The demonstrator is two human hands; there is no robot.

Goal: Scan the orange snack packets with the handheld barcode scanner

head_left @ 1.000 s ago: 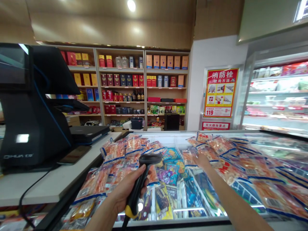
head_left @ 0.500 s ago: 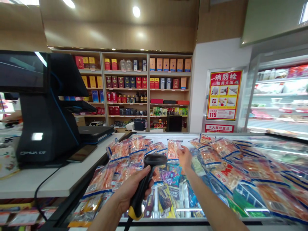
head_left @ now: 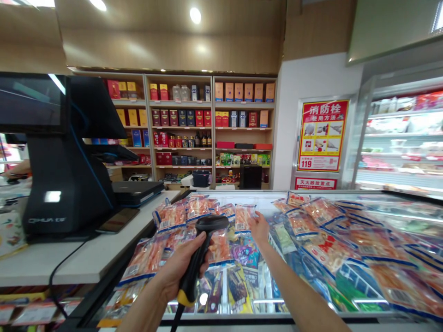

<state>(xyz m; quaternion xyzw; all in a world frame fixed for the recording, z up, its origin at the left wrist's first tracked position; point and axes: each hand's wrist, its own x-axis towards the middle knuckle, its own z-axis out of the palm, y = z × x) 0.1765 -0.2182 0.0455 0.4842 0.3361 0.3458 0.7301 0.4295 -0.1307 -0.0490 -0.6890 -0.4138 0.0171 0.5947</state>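
Barcode scanner [head_left: 198, 260], tilted to the right, is gripped in the left hand [head_left: 178, 263], nearer than a blue-edged food packet [head_left: 243, 216] — which the right hand [head_left: 260, 229] pinches at its right edge, over the freezer [head_left: 266, 197]. Similar packets [head_left: 323, 210] lie left and right; a phone [head_left: 117, 220] rests on the left counter [head_left: 93, 258].

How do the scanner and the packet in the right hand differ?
Colour: the scanner is black and yellow; the packet is see-through, with orange contents.
Form: the scanner has a handle and wider head; the packet is roughly rectangular.
Grip: the left hand wraps the scanner's handle; the right hand holds the packet's edge.
Both are held.
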